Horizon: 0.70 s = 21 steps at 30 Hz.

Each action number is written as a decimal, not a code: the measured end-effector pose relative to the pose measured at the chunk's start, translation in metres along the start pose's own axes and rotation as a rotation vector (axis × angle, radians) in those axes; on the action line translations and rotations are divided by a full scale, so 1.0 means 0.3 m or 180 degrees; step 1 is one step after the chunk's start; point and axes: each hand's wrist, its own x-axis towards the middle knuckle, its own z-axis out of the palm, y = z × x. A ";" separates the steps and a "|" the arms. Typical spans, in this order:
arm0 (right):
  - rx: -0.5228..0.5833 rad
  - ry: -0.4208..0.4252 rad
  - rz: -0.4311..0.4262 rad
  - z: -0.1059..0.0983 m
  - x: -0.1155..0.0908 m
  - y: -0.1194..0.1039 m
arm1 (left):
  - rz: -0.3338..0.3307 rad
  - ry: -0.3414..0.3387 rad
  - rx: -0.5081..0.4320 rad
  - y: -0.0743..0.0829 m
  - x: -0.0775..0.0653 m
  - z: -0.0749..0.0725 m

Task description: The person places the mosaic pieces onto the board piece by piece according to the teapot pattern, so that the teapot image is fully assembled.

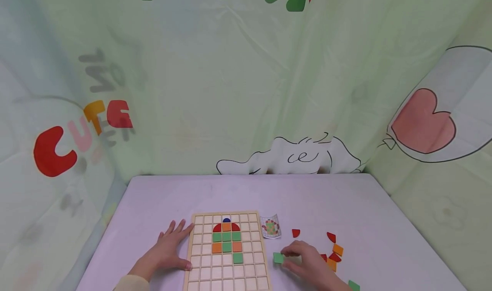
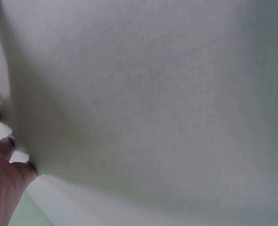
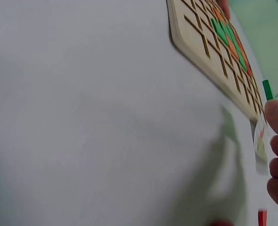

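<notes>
A wooden grid board [image 1: 190,248] lies on the table, with several coloured tiles set in its cells. A blue half-round [image 1: 226,220] tops the pattern, above red quarter-rounds, orange squares and green squares; the lowest is one green square [image 1: 238,258]. My left hand [image 1: 166,250] lies spread at the board's left side, thumb and forefinger at its edge. To the right of the board, my right hand [image 1: 305,263] pinches a green square tile [image 1: 278,258] between thumb and fingers. In the right wrist view this tile [image 3: 267,89] shows edge-on, off the table.
A small printed pattern card [image 1: 270,227] stands by the board's upper right edge. Loose red pieces [image 1: 295,233] and orange squares [image 1: 338,250] are scattered right of my right hand, with a green tile [image 1: 354,286] near the front. Pale cloth fills most of the left wrist view.
</notes>
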 end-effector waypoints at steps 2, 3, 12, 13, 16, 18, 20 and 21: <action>-0.0005 -0.0047 -0.0202 0.014 0.019 -0.024 | 0.0004 0.0000 -0.0002 0.002 0.001 0.000; -0.0004 -0.0056 -0.0259 0.022 0.029 -0.038 | 0.0000 -0.0003 0.0001 0.002 0.001 0.000; -0.0120 -0.0007 -0.0688 0.117 0.099 -0.147 | 0.0014 -0.0018 -0.0029 0.000 0.001 0.004; -0.0140 0.0001 -0.0749 0.126 0.105 -0.157 | 0.0014 -0.0018 -0.0039 0.001 0.000 0.004; -0.0233 -0.0009 -0.0889 0.149 0.122 -0.185 | -0.0001 -0.0003 -0.0048 0.002 0.000 0.005; -0.0269 -0.0047 -0.0946 0.164 0.133 -0.204 | -0.0004 0.0009 -0.0033 0.001 0.000 0.005; -0.0323 -0.0085 -0.0975 0.178 0.141 -0.222 | -0.0015 0.0017 -0.0024 0.000 -0.001 0.003; -0.0364 -0.0091 -0.1000 0.186 0.145 -0.231 | -0.0017 0.0019 -0.0014 -0.001 -0.001 0.003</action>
